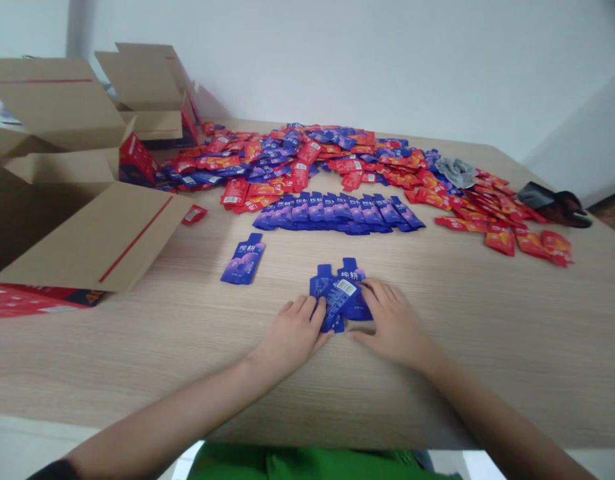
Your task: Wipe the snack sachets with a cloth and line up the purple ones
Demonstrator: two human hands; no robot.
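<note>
In front of me lie several overlapping purple sachets [355,303]. One tilted sachet [339,297] shows its barcode side and crosses over the others. My left hand [295,328] has its fingers bent over the lower left end of that tilted sachet, thumb close by the bottom edge. On the other side, my right hand [395,327] touches the right-hand sachet with its fingertips, the thumb spread well apart below. A single purple sachet [243,260] lies face up to the left. Beyond the hands, a row of overlapping purple sachets [337,212] stretches sideways, caps pointing away.
A long heap of mixed red and purple sachets [297,157] spans the back of the table [487,347]. Open cardboard boxes [92,233] occupy the left side. At right are red sachets [500,237], a grey cloth [456,172] and a dark object [555,203].
</note>
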